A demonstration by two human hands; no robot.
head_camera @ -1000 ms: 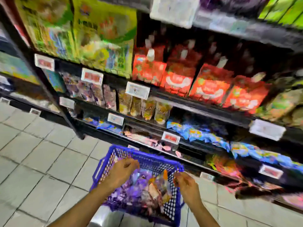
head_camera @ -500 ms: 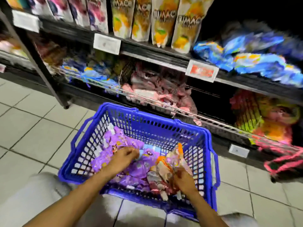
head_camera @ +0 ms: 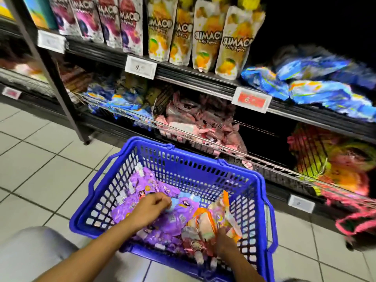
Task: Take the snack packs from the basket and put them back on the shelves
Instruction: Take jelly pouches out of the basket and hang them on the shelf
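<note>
Reaching into blue basket: left hand nearest, grip pinching purple packs; right hand grip pinching orange packs; shelves beyond.

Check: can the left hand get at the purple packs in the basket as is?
Probably yes. The left hand already rests on the purple packs, fingers curled; the blue basket is open-topped and nothing covers them.

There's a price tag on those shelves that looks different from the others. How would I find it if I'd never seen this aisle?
Start at the blue basket on the floor and look up past the pink packs behind the wire rail. On the shelf edge above them, below the yellow pouches, hangs the red price tag. The other tags in view have white faces.
</note>
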